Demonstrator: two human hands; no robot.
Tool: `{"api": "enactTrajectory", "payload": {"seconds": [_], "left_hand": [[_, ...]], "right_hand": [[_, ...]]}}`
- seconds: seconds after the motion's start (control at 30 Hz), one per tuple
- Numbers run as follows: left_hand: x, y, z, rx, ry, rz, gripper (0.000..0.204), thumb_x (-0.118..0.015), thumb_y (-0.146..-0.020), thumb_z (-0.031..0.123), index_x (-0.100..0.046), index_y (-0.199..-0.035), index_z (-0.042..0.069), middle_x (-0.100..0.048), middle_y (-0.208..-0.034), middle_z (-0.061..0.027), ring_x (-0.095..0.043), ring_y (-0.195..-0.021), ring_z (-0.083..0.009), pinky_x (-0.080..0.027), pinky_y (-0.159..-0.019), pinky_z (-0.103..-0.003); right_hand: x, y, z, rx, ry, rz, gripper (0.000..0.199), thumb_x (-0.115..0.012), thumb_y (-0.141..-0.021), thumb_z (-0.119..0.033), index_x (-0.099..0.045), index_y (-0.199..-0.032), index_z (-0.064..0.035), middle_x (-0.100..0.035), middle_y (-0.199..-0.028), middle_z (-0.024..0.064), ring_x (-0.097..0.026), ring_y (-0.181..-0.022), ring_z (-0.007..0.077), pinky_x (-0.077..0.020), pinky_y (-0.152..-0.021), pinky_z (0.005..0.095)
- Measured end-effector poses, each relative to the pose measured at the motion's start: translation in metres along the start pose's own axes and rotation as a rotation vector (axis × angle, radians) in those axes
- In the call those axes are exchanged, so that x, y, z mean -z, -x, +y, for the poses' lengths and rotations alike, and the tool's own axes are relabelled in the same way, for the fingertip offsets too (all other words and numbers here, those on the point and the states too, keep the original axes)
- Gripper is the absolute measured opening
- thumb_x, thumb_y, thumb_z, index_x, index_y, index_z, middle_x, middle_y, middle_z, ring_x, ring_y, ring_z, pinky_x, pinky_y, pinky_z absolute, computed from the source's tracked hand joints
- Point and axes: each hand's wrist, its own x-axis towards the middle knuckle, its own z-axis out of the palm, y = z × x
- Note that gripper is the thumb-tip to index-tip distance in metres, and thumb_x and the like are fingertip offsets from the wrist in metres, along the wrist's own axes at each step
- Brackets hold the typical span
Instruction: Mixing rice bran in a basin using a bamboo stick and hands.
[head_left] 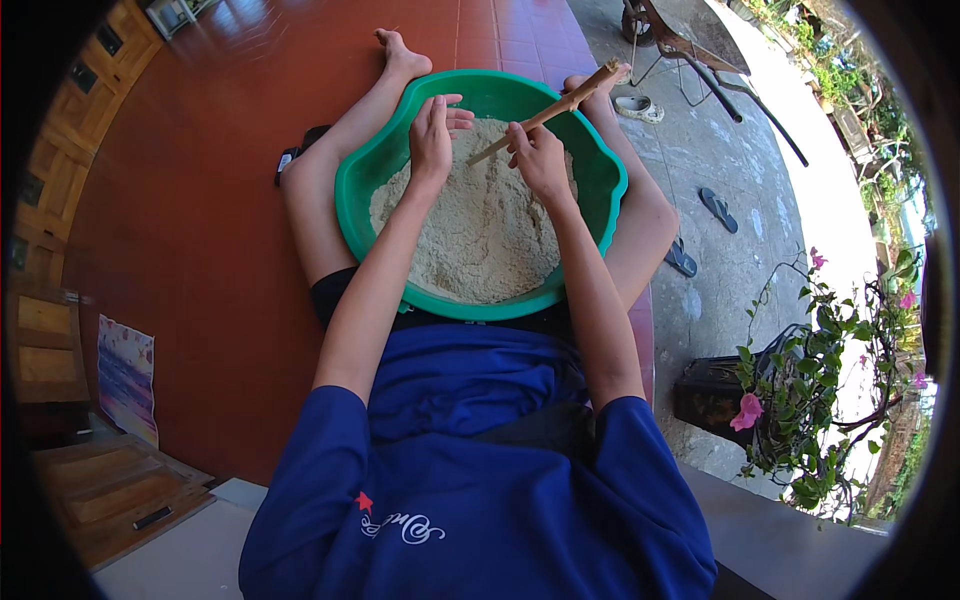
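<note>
Between my legs rests a green plastic basin, part filled with a pale, coarse, flour-like powder. My right hand is closed around a wooden stick over the basin. The stick slants, its thick knobby end up to the far right and its thin pale end pointing down left, at or just above the powder; contact cannot be made out. Above the left part of the powder, my left hand is open and holds nothing. Its fingers stretch toward the right, apart from the stick.
My bare legs lie on both sides of the basin on a red tiled floor. A dark object sits by my left knee. To the right, a lower concrete area holds flip-flops, a clog, a wheelbarrow and a potted flowering plant.
</note>
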Motion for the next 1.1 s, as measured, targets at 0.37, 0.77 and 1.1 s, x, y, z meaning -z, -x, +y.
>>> {"api": "enactTrajectory", "payload": {"seconds": [0.37,0.77,1.1], "left_hand": [[0.010,-0.004,0.008,-0.121,0.042,0.229,0.042,-0.039,-0.113,0.032,-0.068,-0.109,0.003,-0.074,-0.084,-0.0068,-0.070,-0.071,-0.0145,-0.049,-0.067,-0.029],[0.013,-0.003,0.010,-0.122,0.053,0.252,0.040,-0.039,-0.113,0.029,-0.068,-0.108,0.002,-0.073,-0.082,-0.0066,-0.069,-0.070,-0.0145,-0.048,-0.065,-0.029],[0.024,-0.008,0.007,-0.068,0.074,0.301,0.041,-0.038,-0.112,0.029,-0.069,-0.116,0.003,-0.074,-0.089,-0.0076,-0.069,-0.075,-0.0164,-0.051,-0.069,-0.030]], "right_hand": [[-0.005,0.000,0.009,0.060,-0.068,0.046,0.038,-0.059,-0.109,-0.034,-0.069,-0.113,0.0021,-0.073,-0.090,0.0097,-0.071,-0.068,0.0141,-0.0560,-0.061,0.0309],[-0.006,-0.001,0.009,0.012,-0.121,0.019,0.035,-0.058,-0.110,-0.033,-0.069,-0.121,-0.0009,-0.074,-0.098,0.0074,-0.072,-0.073,0.0137,-0.0546,-0.058,0.0281],[-0.015,0.008,-0.002,-0.028,-0.108,-0.327,0.040,-0.060,-0.108,-0.035,-0.072,-0.120,0.0015,-0.077,-0.095,0.0105,-0.074,-0.074,0.0180,-0.0590,-0.071,0.0335]]}}
